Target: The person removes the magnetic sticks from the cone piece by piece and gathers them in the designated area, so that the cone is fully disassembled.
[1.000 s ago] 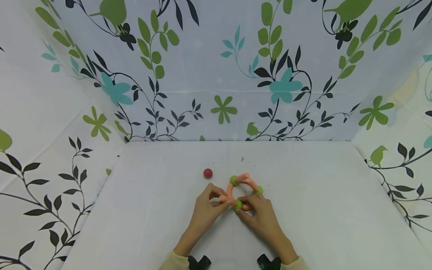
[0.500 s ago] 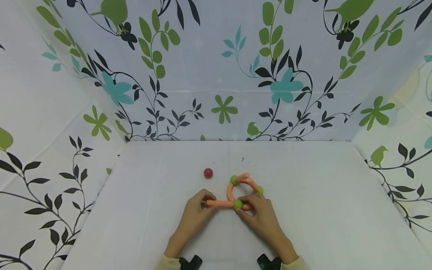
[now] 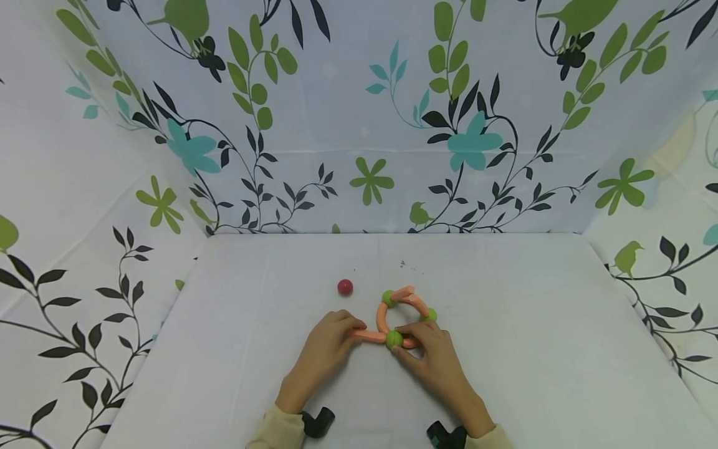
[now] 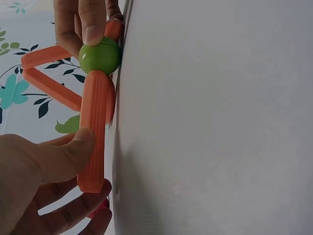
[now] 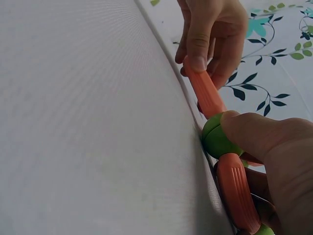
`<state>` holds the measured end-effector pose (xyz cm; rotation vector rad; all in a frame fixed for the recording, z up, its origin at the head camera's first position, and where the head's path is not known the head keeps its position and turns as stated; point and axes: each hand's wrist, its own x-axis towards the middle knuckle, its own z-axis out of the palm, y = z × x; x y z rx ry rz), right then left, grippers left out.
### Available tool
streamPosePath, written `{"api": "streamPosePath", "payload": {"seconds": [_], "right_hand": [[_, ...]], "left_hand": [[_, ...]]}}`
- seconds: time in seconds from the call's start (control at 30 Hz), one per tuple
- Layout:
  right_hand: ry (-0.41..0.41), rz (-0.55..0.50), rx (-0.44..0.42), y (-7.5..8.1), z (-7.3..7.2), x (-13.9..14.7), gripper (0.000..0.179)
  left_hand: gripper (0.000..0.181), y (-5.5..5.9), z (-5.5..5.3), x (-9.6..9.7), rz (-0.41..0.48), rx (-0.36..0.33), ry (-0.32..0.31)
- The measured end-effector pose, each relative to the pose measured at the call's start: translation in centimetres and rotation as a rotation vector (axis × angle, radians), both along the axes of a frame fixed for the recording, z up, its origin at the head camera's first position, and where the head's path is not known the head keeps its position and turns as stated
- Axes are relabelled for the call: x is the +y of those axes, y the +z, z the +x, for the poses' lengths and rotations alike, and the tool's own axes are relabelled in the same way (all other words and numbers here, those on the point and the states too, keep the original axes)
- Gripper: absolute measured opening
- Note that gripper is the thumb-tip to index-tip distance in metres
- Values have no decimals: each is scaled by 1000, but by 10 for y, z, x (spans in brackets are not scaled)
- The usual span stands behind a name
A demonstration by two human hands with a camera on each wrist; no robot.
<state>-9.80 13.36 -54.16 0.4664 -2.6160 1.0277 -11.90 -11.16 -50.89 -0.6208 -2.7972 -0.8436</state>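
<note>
My left hand [image 3: 331, 340] pinches the outer end of a straight orange ribbed rod [image 4: 93, 117] between thumb and fingers. The rod's other end meets a green ball [image 3: 394, 339], which my right hand [image 3: 429, 352] pinches, its thumb [image 5: 244, 125] on the ball's side. From this ball a curved orange rod [image 3: 382, 318] leads back to a second green ball [image 3: 388, 299]. Two more orange rods lean together into a raised peak, seen in the left wrist view as an upper rod [image 4: 46, 56] and a lower rod [image 4: 51, 88]. Another curved rod [image 5: 237, 191] lies under my right hand.
A red ball [image 3: 344, 287] sits on the white tabletop [image 3: 269, 299], behind my left hand. A third green ball [image 3: 432, 315] shows just beyond my right fingers. Leaf-patterned cloth [image 3: 370, 181] stands behind the table and along both sides.
My left hand has drawn left and lower, and the rod it pinches has swung to point straight left from the green ball. The right hand and ring have stayed put.
</note>
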Motion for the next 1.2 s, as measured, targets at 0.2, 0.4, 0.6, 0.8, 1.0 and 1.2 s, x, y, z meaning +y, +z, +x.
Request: {"api": "streamPosePath", "payload": {"seconds": [0.2,0.4,0.6,0.8,1.0,1.2], "right_hand": [[6,-7,-9,-1,0,0,35],[6,-18,-34,-1,0,-1,35],[4,-11,-30,-1,0,-1,35],[3,-8,-28,-2,-1,1,36],[6,-8,-27,-1,-1,1,36],[8,-8,-33,-1,0,0,35]], "left_hand": [[14,-2,-7,3,-62,84,-27],[15,-2,-11,7,-95,89,-21],[22,-1,-12,8,-106,122,-31],[22,2,-11,11,-217,97,-45],[22,4,-9,21,-260,67,-92],[23,0,-7,31,-276,115,-101]]}}
